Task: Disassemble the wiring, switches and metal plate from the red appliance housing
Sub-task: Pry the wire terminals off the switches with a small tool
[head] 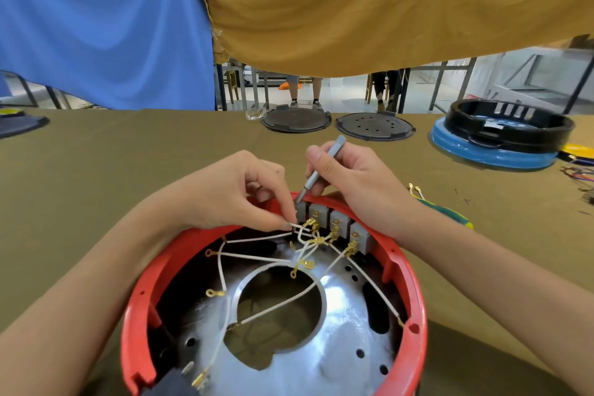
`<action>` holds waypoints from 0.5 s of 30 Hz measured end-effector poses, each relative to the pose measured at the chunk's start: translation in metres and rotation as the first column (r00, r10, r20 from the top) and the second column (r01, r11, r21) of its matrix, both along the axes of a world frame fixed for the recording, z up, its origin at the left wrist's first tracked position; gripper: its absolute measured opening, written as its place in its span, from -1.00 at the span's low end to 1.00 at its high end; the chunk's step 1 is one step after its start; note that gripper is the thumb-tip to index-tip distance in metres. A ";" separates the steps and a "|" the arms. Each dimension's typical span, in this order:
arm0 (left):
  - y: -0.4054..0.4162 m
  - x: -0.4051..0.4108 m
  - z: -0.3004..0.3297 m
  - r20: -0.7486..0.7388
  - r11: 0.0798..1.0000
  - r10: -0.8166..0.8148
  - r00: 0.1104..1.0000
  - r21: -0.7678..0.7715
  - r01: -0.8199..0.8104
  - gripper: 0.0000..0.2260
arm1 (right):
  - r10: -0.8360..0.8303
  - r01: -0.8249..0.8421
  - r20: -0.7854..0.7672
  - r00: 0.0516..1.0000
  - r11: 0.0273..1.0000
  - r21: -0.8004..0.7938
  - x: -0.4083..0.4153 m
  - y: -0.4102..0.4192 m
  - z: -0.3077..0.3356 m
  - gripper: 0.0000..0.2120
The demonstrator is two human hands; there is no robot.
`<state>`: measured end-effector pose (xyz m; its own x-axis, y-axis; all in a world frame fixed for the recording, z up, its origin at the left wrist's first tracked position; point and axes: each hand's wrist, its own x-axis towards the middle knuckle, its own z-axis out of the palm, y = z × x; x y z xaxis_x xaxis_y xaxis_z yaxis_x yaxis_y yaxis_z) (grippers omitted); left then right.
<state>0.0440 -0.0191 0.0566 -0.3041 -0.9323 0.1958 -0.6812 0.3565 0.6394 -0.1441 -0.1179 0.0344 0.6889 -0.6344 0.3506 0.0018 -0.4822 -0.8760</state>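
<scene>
The round red housing lies open on the table in front of me. Inside it sits a shiny metal plate with a large round hole. White wires with brass terminals cross over the plate. Several grey switches stand in a row along the far inner wall. My left hand pinches a white wire beside the leftmost switch. My right hand grips a thin grey tool, whose tip touches the top of that switch.
Two dark round lids lie at the table's far edge. A black ring on a blue base stands far right. A green-yellow wire and coloured wires lie right of the housing. Blue and ochre cloths hang above.
</scene>
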 end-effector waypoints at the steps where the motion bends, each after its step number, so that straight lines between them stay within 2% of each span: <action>1: -0.001 0.000 -0.001 -0.013 1.000 -0.003 1.000 0.002 0.004 -0.89 | 0.000 0.000 0.013 1.000 1.000 -0.009 0.000 0.000 0.000 -0.70; 9: -0.003 0.005 -0.005 -0.193 0.996 -0.041 0.980 0.064 0.054 -0.92 | 0.014 -0.012 0.064 0.998 0.999 -0.034 0.001 0.001 0.000 -0.72; 13: -0.003 0.007 -0.005 -0.352 1.000 -0.007 0.936 0.026 0.017 -0.92 | 0.016 -0.009 0.140 0.990 0.999 -0.050 -0.001 0.004 0.002 -0.75; 15: -0.002 0.007 -0.002 -0.373 1.000 0.008 0.928 -0.014 -0.014 -0.91 | 0.010 -0.003 0.176 0.984 0.999 -0.044 -0.002 0.006 0.005 -0.78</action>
<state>0.0514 -0.0211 0.0544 -0.1958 -0.9309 0.3084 -0.3988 0.3629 0.8422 -0.1460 -0.1122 0.0390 0.6182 -0.6115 0.4939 0.1572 -0.5194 -0.8400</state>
